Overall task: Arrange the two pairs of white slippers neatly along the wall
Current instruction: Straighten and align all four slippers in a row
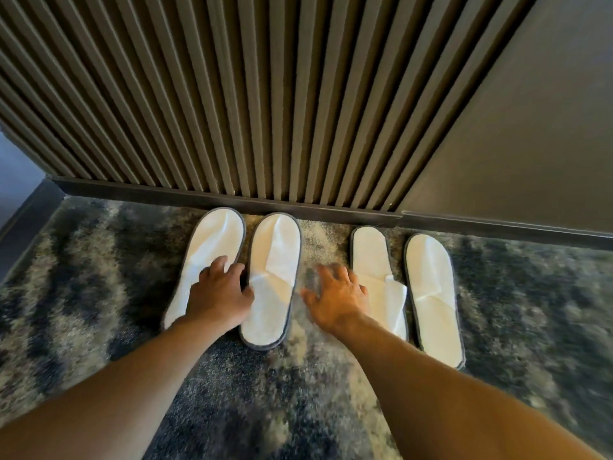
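Four white slippers lie on the carpet (99, 277) in a row, with their toes at the dark baseboard (232, 199) under the ribbed wall (232, 94). The left hand (219, 295) lies flat with its fingers (217, 265) a little apart, not clamped on anything. The fingers rest on the first slipper (212, 240), the one farthest left along the baseboard, and the thumb side of the hand touches the edge of the second slipper (273, 280) just beside it. These two slippers sit close together, nearly touching, and the second one lies a bit farther back from the baseboard than the first. The right hand (336, 297) is spread open, with its fingers (326, 272) wide apart and a bit blurry. It is over the bare carpet between the two pairs, and its little-finger side reaches over the edge of the third slipper (371, 257). It is too blurry to tell if this hand presses on that slipper. The third slipper has its top flap bunched up and sticking out to the side. The fourth slipper (433, 293) lies just beside it, farthest right along the baseboard, with a thin gap between them. Both bare arms reach in from the near side, away from the baseboard. The carpet is fuzzy, with dark blue and pale gray patches. To the right of the ribbed wall there is a smooth dark panel (530, 127), also above the baseboard.
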